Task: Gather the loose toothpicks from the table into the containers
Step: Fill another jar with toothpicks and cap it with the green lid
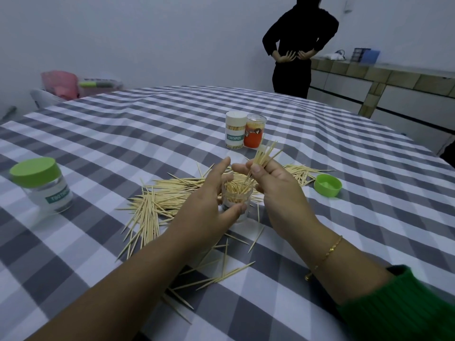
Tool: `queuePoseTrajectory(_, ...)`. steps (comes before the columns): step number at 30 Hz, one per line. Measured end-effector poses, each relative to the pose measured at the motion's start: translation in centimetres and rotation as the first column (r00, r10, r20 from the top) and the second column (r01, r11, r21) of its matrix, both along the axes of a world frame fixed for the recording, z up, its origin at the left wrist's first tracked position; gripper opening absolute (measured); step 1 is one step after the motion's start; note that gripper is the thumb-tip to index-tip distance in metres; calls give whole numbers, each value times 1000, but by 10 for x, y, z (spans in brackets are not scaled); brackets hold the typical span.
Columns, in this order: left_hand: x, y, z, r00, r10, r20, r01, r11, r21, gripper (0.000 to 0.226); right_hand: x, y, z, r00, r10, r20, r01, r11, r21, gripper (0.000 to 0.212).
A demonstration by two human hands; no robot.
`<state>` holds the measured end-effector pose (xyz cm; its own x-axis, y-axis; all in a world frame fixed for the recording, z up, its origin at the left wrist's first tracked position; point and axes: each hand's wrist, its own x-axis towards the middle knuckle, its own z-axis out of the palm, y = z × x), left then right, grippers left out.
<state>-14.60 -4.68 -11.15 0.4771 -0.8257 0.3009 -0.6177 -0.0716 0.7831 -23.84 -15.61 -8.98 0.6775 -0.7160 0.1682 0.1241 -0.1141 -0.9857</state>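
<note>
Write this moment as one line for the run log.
left hand: holds open jar | right hand: pinches toothpick bundle over jar | loose toothpicks: many on table

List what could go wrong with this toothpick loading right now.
1. The bundle of toothpicks in the right hand is splayed, so some may miss the open jar.
2. The left hand grips that jar; a hard push might tip it onto the loose toothpicks.

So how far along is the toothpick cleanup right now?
Partway. Two full containers stand at the back, apparently done. The left hand holds an open clear jar, already partly filled, while the right hand feeds in a pinched bundle. Many loose toothpicks remain on the tablecloth; the green lid is off, and a lidded jar looks empty.
</note>
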Motion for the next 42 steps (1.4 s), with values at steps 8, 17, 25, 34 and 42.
queuePoseTrajectory(8,1,-1,0,1000,1,11,-1,1000,-7,87,3,-3,-6,980,102,-171,-90,993,78,22)
queuePoseTrajectory(17,2,0,1,998,-3,65,3,1000,3,87,-5,-1,-1,968,174,-182,-174,985,18,26)
queuePoseTrajectory(25,5,0,1,994,-16,104,13,999,32,82,-4,0,1,956,83,-282,-164,947,-276,38)
queuePoseTrajectory(34,16,11,23,993,112,-33,-111,993,27,23,-7,-3,1,970,-20,-243,-67,937,-343,27)
queuePoseTrajectory(42,19,11,24,988,153,21,-150,983,-101,7,-8,-1,0,964,-51,-261,-64,908,-414,25)
